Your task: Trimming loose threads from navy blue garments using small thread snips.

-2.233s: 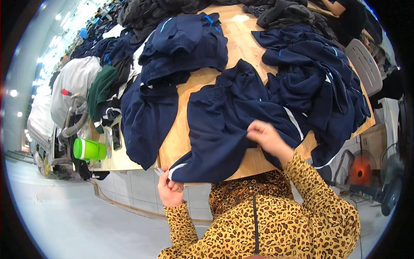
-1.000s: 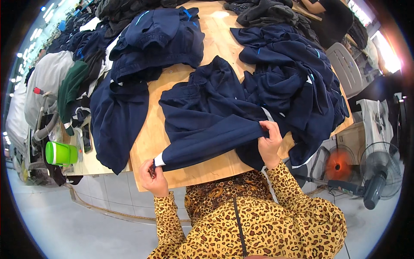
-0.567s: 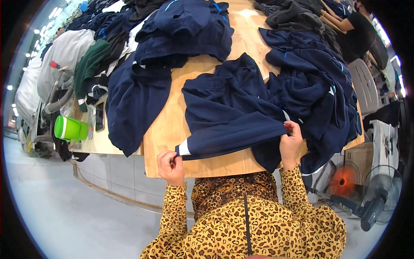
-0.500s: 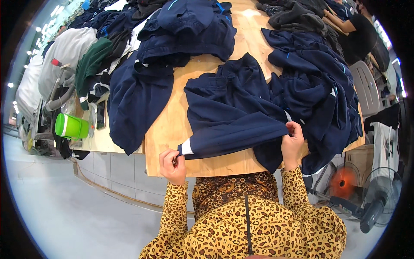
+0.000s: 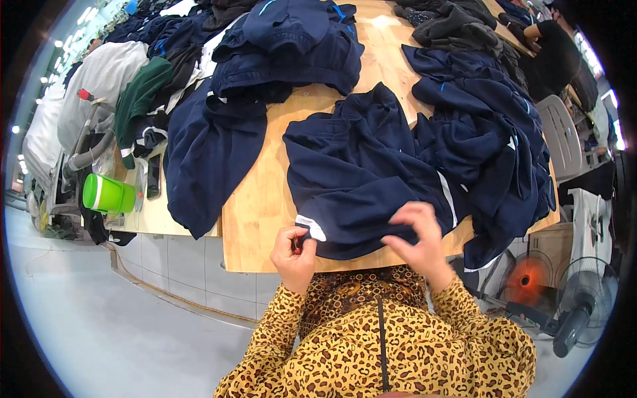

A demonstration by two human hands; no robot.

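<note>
A navy jacket lies spread on the wooden table, its sleeve folded across the near edge. My left hand pinches the white-striped cuff of that sleeve at the table's front edge. My right hand presses down on the folded sleeve fabric a little to the right, fingers curled into the cloth. Both forearms wear leopard-print sleeves.
Heaps of navy garments lie at the right and at the back, one hanging over the left edge. A green cup and a phone sit on a side table. Fans stand at the right. A person sits far right.
My right hand has slid left along the folded sleeve toward the middle. My left hand has moved in with the cuff, so the sleeve is now shorter and doubled over.
</note>
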